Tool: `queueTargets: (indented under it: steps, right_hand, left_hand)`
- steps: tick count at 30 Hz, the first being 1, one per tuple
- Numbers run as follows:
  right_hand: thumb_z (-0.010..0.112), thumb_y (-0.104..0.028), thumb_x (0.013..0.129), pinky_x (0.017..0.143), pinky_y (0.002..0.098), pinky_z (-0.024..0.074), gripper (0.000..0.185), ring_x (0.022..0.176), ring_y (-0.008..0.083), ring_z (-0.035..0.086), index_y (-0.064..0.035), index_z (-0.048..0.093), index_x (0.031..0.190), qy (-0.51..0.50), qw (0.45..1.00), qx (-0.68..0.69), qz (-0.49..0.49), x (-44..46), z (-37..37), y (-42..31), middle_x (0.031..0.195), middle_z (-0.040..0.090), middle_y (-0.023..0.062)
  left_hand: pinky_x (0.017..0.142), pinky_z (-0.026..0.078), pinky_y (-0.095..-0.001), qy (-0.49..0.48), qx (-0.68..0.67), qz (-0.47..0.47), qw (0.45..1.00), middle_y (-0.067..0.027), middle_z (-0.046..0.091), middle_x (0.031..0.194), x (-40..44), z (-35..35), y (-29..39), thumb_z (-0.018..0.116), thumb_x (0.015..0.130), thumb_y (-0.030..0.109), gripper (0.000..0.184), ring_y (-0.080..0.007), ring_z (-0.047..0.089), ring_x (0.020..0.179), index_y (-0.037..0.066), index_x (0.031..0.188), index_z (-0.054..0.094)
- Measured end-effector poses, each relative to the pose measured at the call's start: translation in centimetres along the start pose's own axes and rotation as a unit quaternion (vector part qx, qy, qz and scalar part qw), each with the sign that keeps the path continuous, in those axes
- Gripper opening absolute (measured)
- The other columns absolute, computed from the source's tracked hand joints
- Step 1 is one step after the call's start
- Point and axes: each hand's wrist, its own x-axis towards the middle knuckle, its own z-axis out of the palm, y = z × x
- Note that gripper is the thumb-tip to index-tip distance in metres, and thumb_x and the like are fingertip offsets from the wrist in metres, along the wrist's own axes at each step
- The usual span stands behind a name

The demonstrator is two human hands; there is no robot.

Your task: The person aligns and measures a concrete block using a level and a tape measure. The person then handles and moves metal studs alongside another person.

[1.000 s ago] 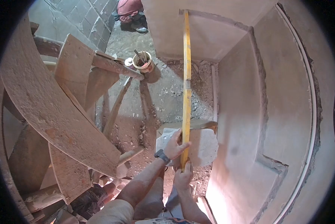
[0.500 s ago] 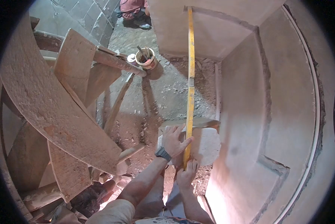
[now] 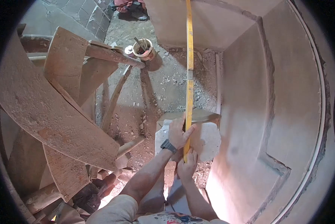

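A long yellow spirit level (image 3: 190, 50) stretches from in front of my body toward the far wall, with a grey section partway along it. My left hand (image 3: 178, 133), wearing a dark watch (image 3: 168, 146), grips it from the left with the thumb lying across the top. Close behind, my right hand (image 3: 187, 164) is closed around its near end. Beneath both hands is a pale, rough-edged block (image 3: 206, 140), partly covered by my left hand and the level.
On the left, dusty boards (image 3: 55, 108) and poles (image 3: 113, 56) crowd together. A bucket of tools (image 3: 145, 52) stands on the rubble-strewn floor (image 3: 156, 87). A person's shoe (image 3: 138, 15) shows at the top. The right wall (image 3: 246, 112) has cut channels and a white pipe (image 3: 322, 93).
My left hand has gone from spread fingers beside the level to a closer grip around it. Both hands and the level's near end sit slightly higher in view.
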Motion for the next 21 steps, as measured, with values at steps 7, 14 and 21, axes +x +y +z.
queueTargets:
  steps: [7,14,21]
  right_hand:
    - [0.061,-0.011,0.081,0.094,0.0475,0.0407,0.034,0.105,0.0379,0.055,0.0057,0.059,0.111,0.016,0.990,0.053,-0.130,7.9,-3.0,1.0,0.110,0.059,0.0214]
    - [0.056,-0.012,0.086,0.097,0.0450,0.0395,0.026,0.104,0.0329,0.056,-0.0003,0.064,0.109,0.044,0.986,-0.083,-0.136,17.6,-0.7,3.0,0.106,0.063,0.0148]
    - [0.056,-0.008,0.077,0.095,0.0407,0.0404,0.020,0.097,0.0275,0.058,-0.0037,0.067,0.093,-0.052,0.975,-0.183,-0.113,18.1,0.8,3.4,0.092,0.065,0.0108]
  left_hand:
    - [0.074,0.045,-0.0432,0.008,0.007,0.002,1.000,-0.0200,0.061,0.089,-0.1,0.3,-0.3,0.065,0.087,0.044,0.074,-0.0343,0.057,0.082,-0.006,0.137,0.044]
    - [0.076,0.045,-0.0422,-0.019,0.003,-0.027,0.999,-0.0186,0.061,0.092,-0.2,0.0,-0.2,0.069,0.085,0.038,0.073,-0.0332,0.057,0.084,-0.005,0.138,0.044]
    - [0.094,0.042,-0.0465,0.063,0.089,-0.015,0.994,-0.0203,0.060,0.111,-2.0,-0.8,1.7,0.071,0.084,0.030,0.065,-0.0367,0.057,0.099,-0.002,0.136,0.046]
